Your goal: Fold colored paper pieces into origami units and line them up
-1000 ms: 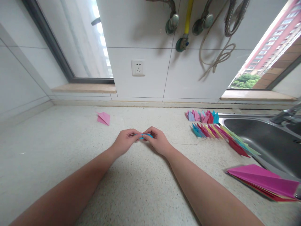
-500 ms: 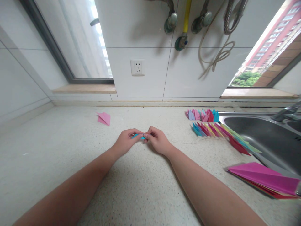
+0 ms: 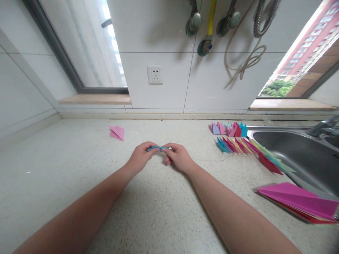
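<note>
Between my two hands is a small folded piece of blue paper (image 3: 160, 148), stretched sideways over the counter, its ends partly covered by my fingers. My left hand (image 3: 142, 155) pinches its left end with thumb and forefinger. At the other end, my right hand (image 3: 179, 157) grips the paper in the same way, with its lower fingers curled under. A pink folded paper piece (image 3: 117, 133) lies farther back to the left.
On the right stand a row of small folded paper figures (image 3: 230, 129) and a row of colourful folded papers (image 3: 238, 145). Nearer lie paper planes, a magenta one (image 3: 296, 201) on top. A steel sink (image 3: 286, 141) borders the speckled counter (image 3: 159, 211); a tiled wall (image 3: 159, 97) rises behind.
My hands have shifted slightly upward and the fingertips have drawn apart a little. More of the blue paper now shows between them, as a narrow strip.
</note>
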